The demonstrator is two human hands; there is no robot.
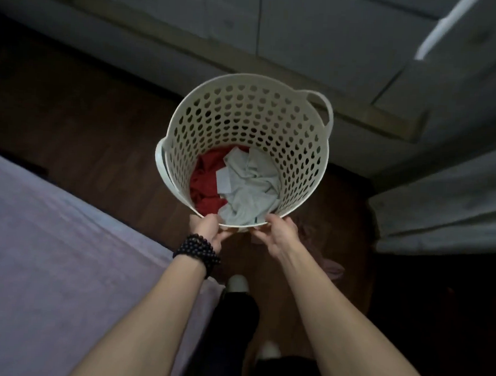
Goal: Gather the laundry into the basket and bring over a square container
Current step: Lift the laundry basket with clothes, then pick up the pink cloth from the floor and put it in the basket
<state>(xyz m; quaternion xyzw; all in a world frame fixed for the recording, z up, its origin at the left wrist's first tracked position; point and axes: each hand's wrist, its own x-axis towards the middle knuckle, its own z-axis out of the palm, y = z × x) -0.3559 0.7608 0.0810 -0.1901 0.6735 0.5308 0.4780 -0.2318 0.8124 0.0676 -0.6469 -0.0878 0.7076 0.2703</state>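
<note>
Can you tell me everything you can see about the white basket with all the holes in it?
The basket is round, cream-white, and looks like plastic, with rows of holes all over its wall. It has two loop handles on opposite sides of the rim. It is tipped so its open mouth faces the camera. Inside lie a red cloth and a grey cloth. The left hand and right hand hold its near rim, above a dark wooden floor.
</note>
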